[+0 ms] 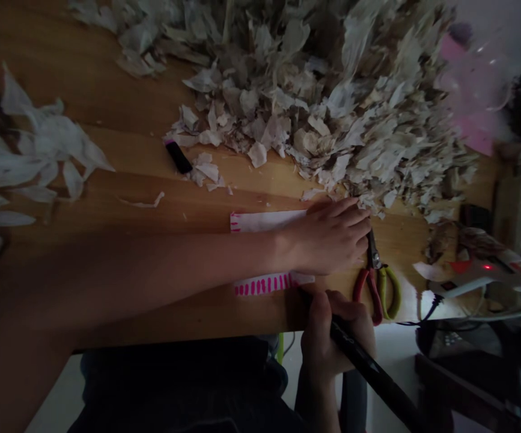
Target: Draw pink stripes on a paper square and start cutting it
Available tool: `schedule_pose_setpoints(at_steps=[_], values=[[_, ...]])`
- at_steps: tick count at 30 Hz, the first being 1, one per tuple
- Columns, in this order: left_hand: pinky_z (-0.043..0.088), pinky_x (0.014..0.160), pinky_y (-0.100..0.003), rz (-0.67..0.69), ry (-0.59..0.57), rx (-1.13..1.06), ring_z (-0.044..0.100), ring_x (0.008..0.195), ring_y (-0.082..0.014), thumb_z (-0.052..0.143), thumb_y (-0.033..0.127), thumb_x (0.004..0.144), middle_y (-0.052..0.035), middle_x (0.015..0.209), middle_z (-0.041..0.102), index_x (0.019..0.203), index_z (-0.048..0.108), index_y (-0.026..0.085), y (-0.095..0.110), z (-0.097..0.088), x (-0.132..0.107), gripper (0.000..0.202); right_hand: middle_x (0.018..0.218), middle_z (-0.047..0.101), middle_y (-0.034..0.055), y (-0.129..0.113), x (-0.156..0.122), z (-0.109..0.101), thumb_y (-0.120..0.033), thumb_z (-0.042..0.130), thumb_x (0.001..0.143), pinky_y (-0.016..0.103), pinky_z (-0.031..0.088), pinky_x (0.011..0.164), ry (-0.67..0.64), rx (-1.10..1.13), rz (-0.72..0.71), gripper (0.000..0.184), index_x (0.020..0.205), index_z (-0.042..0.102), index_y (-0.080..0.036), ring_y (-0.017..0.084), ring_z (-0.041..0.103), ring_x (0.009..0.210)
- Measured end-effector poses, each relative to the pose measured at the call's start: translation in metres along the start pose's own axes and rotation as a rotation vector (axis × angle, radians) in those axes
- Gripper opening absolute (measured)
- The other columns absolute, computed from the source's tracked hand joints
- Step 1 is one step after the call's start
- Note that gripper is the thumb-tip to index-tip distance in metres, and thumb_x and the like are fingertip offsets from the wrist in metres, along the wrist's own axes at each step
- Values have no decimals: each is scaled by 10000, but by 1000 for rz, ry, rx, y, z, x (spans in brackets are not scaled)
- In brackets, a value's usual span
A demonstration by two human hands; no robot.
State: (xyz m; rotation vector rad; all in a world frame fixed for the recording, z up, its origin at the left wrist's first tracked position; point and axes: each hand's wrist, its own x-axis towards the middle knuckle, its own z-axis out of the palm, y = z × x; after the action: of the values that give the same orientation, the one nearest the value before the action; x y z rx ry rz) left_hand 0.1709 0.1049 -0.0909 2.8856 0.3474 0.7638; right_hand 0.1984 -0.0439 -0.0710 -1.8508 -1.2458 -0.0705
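At the near edge of the bench (pixel 129 108), left hand (pixel 330 237), grip open, lies flat on pink-ticked paper strip (pixel 260 284); right hand (pixel 335 337), grip clamped on black marker (pixel 372 373).

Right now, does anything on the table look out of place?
Yes: a big heap of torn paper scraps spills across the wooden table, almost to the left hand, crowding the work area.

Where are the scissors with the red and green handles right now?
The scissors lie on the wooden table at the right of the head view, blades by the left hand, handles just right of the right hand gripping a black marker.
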Motion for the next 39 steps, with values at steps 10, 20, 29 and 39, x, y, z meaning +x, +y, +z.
schedule_pose_setpoints(at_steps=[10,20,29,39], values=[[316,1174,-431,27,-47,24,532,1325,-247,342,189,1017,-82,1350,654,1207,699,142,1,-1,2,406,557,597,-78,0,5,10,-197,715,834,175,423,461,15,64,5,230,669,555,-186,63,513,433],[303,1167,-426,23,14,46,535,1315,-242,354,202,1016,-77,1332,666,1181,706,150,1,3,0,392,558,603,-68,-3,4,7,-215,707,853,185,435,431,-1,-28,-11,230,670,567,-200,77,519,427],[309,1168,-415,8,9,45,536,1317,-236,350,206,1018,-66,1320,674,1179,708,147,1,-1,0,397,592,608,-71,0,-4,-3,-180,696,856,191,437,483,-35,-34,18,208,696,563,-199,74,521,463],[310,1172,-420,12,1,17,537,1314,-245,368,229,1015,-81,1324,669,1185,704,137,1,-1,0,387,548,555,-78,5,-9,-11,-142,714,814,175,397,466,-7,-9,53,246,657,529,-182,55,474,435]])
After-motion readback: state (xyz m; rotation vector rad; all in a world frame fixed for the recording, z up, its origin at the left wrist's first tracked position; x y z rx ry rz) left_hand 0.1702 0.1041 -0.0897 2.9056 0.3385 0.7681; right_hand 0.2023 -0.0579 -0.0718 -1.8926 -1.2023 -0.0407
